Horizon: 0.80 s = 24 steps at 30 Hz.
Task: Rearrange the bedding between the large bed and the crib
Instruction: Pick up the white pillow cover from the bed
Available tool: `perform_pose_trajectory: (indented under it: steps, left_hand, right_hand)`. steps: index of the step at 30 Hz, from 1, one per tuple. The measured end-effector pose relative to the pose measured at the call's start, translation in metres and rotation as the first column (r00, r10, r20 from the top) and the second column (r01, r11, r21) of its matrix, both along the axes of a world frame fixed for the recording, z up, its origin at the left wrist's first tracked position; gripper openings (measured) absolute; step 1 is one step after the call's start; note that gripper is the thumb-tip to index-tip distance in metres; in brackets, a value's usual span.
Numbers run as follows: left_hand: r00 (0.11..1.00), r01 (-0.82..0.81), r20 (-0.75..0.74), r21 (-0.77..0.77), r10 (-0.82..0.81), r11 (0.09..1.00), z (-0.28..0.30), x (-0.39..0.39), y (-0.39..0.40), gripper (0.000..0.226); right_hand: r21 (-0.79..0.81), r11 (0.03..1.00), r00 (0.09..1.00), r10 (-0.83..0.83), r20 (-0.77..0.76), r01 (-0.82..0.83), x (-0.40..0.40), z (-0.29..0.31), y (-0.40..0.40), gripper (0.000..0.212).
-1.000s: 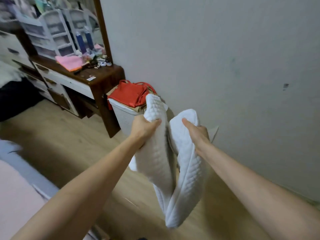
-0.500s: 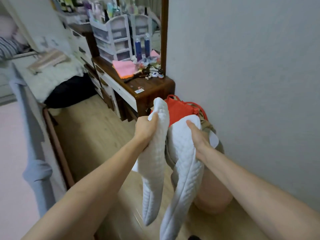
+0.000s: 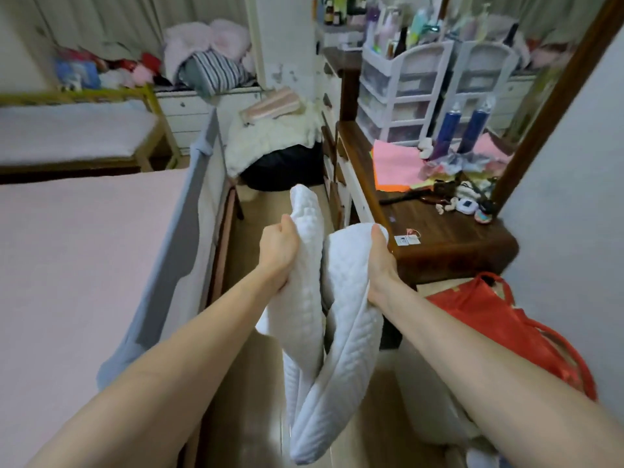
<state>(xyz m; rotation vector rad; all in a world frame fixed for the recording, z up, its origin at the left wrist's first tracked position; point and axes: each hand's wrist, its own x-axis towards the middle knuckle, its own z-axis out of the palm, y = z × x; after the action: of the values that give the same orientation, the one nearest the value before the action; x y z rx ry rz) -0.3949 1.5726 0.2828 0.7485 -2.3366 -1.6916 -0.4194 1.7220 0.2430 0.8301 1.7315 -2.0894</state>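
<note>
A white quilted pad (image 3: pixel 337 342) hangs folded in front of me over the floor. My left hand (image 3: pixel 278 246) grips its left top edge and my right hand (image 3: pixel 381 261) grips its right top edge. The large bed (image 3: pixel 77 265) with a pink sheet fills the left side, edged by a grey guard rail (image 3: pixel 189 231). Beyond it, at the far left, stands the wooden crib (image 3: pixel 67 133) with a white mattress.
A dark wood dresser (image 3: pixel 439 241) with a mirror, plastic drawers and clutter stands on the right. A red bag (image 3: pixel 499 319) sits on a white hamper below it. A black heap under a white fluffy blanket (image 3: pixel 270 143) lies ahead. A narrow strip of wooden floor runs between bed and dresser.
My view has swung left from the wall and hamper toward the bed and crib. Both hands keep the same hold on the white pad.
</note>
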Motion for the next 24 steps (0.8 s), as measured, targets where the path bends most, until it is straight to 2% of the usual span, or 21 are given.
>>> perform_pose_trajectory:
  steps: [1,5,11,12,14,18,20,24]
  left_hand:
    - [1.000,-0.026,0.005,-0.003,0.026,1.000,0.003,-0.013,-0.006,0.043]
    - [0.994,-0.112,0.012,-0.010,0.112,0.994,0.009,-0.086,-0.043,0.042]
    - [0.989,-0.144,0.039,0.000,0.144,0.990,-0.004,-0.212,-0.103,0.043]
    - [0.990,-0.133,0.040,-0.006,0.133,0.991,-0.008,-0.230,-0.113,0.044]
    - [0.989,-0.138,0.053,-0.009,0.138,0.990,-0.013,-0.294,-0.142,0.045]
    - [0.994,-0.106,0.037,-0.018,0.106,0.994,-0.001,-0.400,-0.181,0.044]
    - [0.997,-0.069,0.025,-0.056,0.071,0.996,0.007,-0.444,-0.193,0.045]
    - [0.999,-0.047,0.002,-0.087,0.048,0.995,0.010,-0.556,-0.229,0.042]
  right_hand:
    - [0.024,0.999,0.999,0.042,0.000,-0.042,-0.017,0.003,-0.007,0.097]
    - [0.084,0.970,0.972,0.232,-0.038,-0.228,-0.106,0.004,-0.044,0.065]
    - [0.112,0.941,0.947,0.322,-0.013,-0.319,-0.259,-0.024,-0.104,0.066]
    - [0.086,0.942,0.945,0.326,-0.004,-0.325,-0.284,-0.037,-0.114,0.062]
    - [0.042,0.954,0.954,0.297,-0.034,-0.295,-0.361,-0.064,-0.142,0.071]
    - [0.066,0.969,0.970,0.242,-0.023,-0.240,-0.431,-0.017,-0.180,0.071]
    - [0.031,0.984,0.981,0.176,-0.085,-0.173,-0.477,-0.015,-0.192,0.068]
    - [0.088,0.984,0.971,0.165,-0.173,-0.152,-0.586,-0.005,-0.224,0.059]
